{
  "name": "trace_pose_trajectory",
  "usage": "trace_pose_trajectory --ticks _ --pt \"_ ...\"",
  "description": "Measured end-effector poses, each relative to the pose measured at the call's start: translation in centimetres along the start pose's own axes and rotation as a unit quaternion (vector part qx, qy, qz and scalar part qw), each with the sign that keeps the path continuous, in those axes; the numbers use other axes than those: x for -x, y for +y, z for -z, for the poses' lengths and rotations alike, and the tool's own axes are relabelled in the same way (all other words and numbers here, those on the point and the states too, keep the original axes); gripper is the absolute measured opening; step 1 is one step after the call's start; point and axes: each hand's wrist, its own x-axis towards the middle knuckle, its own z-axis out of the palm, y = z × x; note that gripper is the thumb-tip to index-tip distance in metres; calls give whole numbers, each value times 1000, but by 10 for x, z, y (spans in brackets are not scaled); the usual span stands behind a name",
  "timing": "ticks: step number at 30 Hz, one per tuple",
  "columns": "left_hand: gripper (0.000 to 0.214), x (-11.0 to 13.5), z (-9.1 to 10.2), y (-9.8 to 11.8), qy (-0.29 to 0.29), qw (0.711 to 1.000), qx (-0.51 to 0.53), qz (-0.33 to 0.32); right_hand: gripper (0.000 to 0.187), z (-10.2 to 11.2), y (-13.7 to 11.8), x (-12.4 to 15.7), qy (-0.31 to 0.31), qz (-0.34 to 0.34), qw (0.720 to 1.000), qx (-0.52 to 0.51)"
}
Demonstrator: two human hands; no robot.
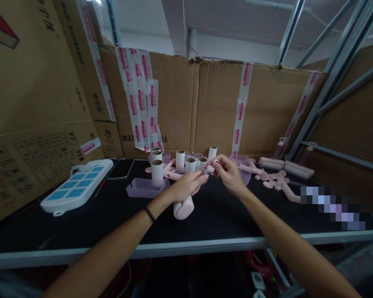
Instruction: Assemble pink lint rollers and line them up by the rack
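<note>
My left hand (186, 187) is closed around a pink lint-roller handle (184, 209), whose rounded end hangs below my fist over the black table (112, 215). My right hand (228, 174) pinches a small pale piece (210, 169) at the handle's upper end, fingertips pressed together. Both hands meet just in front of a row of upright white cardboard rolls (180, 158). One roll (157, 170) stands in a lilac tray (143, 189) to the left of my left hand.
A white and blue power strip (76, 186) and a dark phone (121, 169) lie at the left. More pink handles (279, 182) and pink covers (286, 166) lie at the right. Taped cardboard boxes (205, 107) wall the back and left. The table's metal edge (186, 247) runs in front.
</note>
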Motion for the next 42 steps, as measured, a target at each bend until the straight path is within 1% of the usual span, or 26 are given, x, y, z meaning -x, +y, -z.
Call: trace_pose_trajectory --ticks 6,12,15,19,22,25,29,33,37,42 --pt "33 -2 -1 2 4 1000 0 -2 36 0 7 0 2 -35 998 -47" --pt "34 -2 -2 1 1 1000 -2 -10 36 4 13 0 -11 -36 995 -98" --pt "33 -2 -3 2 3 1000 2 -13 35 5 11 0 -8 -21 996 -85" --pt "32 -1 -3 3 10 1000 21 -10 36 5 7 0 20 -1 999 -35" --pt "32 -1 -4 1 15 1000 23 -13 37 3 8 0 26 -15 998 -54" --pt "34 -1 -3 -1 13 1000 20 -13 36 1 12 0 18 -37 995 -88" --pt "37 0 -2 -1 7 1000 17 -15 33 -3 16 1 18 -44 992 -116" --pt "37 0 -1 2 2 1000 12 -16 35 -5 16 2 21 -46 992 -112" --pt "38 0 0 3 -15 1000 21 -12 34 -4 14 2 15 -33 994 -100" --pt "44 1 1 0 -42 997 57 -15 34 -4 12 3 0 -24 995 -98"
